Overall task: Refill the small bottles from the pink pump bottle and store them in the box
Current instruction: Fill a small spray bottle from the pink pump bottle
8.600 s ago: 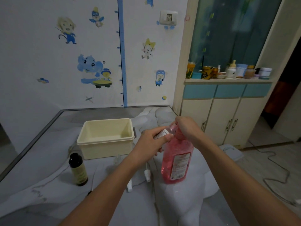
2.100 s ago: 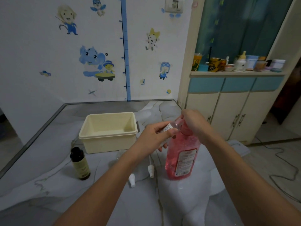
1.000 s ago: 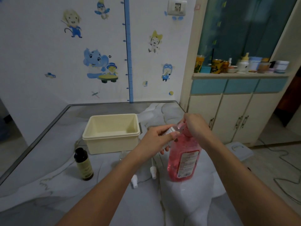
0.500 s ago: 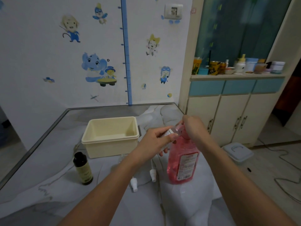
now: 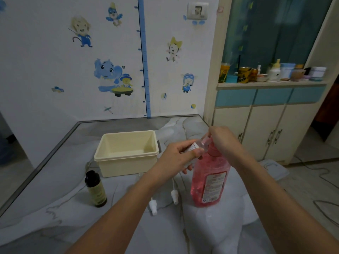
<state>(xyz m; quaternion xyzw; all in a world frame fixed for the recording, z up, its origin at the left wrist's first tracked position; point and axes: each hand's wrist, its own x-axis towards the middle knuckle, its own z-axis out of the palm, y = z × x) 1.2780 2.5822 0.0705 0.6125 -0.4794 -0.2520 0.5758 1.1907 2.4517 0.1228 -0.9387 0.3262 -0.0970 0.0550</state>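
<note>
Two hands at pump: left hand (image 5: 177,156) clamps small bottle (image 5: 194,146) tilted, mouth toward nozzle; right hand (image 5: 222,139) closed over pink pump bottle (image 5: 209,182) head.

Box (image 5: 126,153) behind dark btl (image 5: 95,189), pump btl (image 5: 209,178) right, 2 caps (image 5: 163,202) btwn

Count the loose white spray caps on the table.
2. One spray cap lies near the table's front, beside the left forearm; the other spray cap lies just left of the pink bottle. More may be hidden behind the arms.
</note>
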